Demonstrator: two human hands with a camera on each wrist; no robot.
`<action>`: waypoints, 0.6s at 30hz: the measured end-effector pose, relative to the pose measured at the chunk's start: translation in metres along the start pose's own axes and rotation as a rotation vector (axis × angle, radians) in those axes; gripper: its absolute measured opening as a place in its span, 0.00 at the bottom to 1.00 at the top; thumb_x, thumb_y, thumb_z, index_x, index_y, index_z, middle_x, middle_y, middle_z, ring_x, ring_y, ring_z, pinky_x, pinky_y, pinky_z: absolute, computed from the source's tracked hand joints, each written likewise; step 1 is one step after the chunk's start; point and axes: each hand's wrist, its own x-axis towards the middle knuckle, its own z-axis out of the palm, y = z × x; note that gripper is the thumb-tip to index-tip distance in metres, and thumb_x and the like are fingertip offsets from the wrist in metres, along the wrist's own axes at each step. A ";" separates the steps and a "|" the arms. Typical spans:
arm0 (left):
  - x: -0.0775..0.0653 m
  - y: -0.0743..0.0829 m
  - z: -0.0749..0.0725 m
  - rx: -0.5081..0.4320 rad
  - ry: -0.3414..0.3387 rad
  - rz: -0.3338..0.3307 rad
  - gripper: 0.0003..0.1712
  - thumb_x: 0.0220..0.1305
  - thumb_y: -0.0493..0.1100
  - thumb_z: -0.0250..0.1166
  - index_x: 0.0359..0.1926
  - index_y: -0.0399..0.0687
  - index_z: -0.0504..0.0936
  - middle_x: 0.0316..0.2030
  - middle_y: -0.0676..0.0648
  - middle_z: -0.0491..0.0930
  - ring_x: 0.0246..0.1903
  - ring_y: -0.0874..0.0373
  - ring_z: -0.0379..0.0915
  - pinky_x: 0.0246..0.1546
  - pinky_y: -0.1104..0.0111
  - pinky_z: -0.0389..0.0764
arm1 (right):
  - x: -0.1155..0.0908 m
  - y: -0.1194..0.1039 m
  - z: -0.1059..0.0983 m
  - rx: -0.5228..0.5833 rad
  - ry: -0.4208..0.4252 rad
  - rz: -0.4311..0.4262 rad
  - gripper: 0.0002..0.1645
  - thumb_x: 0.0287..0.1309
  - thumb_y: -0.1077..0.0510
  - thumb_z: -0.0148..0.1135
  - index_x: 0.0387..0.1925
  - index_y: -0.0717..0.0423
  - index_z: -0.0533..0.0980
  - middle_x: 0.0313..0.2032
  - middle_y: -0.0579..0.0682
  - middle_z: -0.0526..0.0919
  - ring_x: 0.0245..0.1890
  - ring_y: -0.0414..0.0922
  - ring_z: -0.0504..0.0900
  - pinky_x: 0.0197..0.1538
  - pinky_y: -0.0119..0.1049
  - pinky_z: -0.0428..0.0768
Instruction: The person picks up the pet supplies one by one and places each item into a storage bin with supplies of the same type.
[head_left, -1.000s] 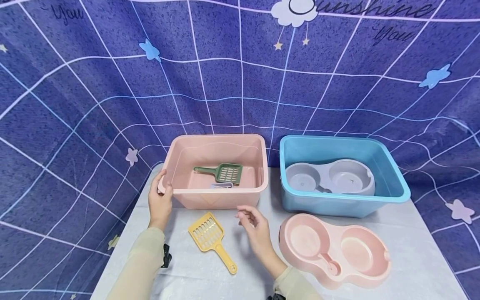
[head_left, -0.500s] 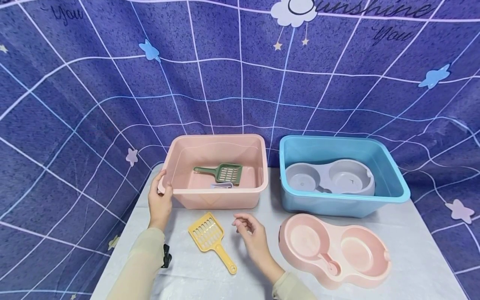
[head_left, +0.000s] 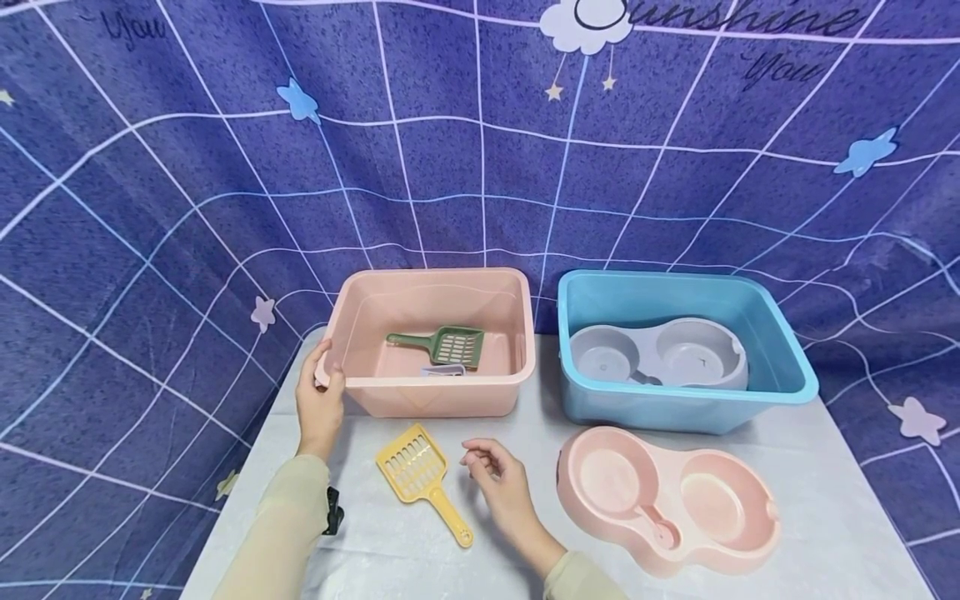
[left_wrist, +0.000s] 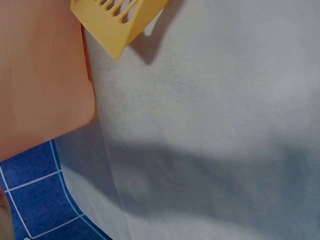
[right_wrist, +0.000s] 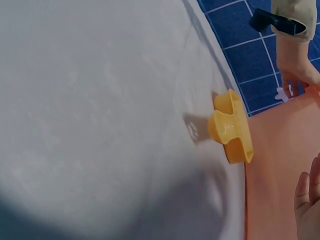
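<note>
Your left hand (head_left: 320, 402) grips the pink tub (head_left: 435, 402) at its front left corner, the fingers up at the rim. Your right hand (head_left: 501, 483) has its fingers loosely bent, with nothing visible between them; it is just right of the yellow scoop (head_left: 432, 490). The scoop lies on the table (head_left: 390, 560) in front of the tub, handle pointing toward you and to the right. Whether scoop and tub touch cannot be confirmed.

Assessment of handling: the scoop appears to be smooth moulded plastic, so expect it to be light, stiff and inclined to slide. Take it by the middle of the handle; the slotted end looks the weaker part. The tub also looks light and fairly rigid, best held at the rim on both short ends. Keep it level, as the green scoop (head_left: 437, 340) inside would probably slip.
</note>
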 end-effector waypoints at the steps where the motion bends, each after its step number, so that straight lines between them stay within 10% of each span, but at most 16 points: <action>1: 0.000 0.000 0.000 -0.001 -0.001 -0.003 0.27 0.70 0.33 0.52 0.68 0.38 0.68 0.71 0.44 0.63 0.69 0.49 0.57 0.62 0.74 0.67 | 0.000 0.006 0.001 -0.001 0.000 0.012 0.13 0.64 0.67 0.58 0.49 0.63 0.80 0.36 0.54 0.84 0.33 0.38 0.78 0.38 0.26 0.77; 18: 0.000 -0.004 0.000 -0.001 0.005 0.006 0.27 0.69 0.34 0.52 0.68 0.39 0.69 0.71 0.43 0.63 0.68 0.49 0.59 0.58 0.79 0.67 | -0.010 0.029 0.002 0.001 -0.020 0.067 0.14 0.64 0.61 0.62 0.48 0.65 0.80 0.36 0.51 0.83 0.33 0.37 0.78 0.39 0.26 0.78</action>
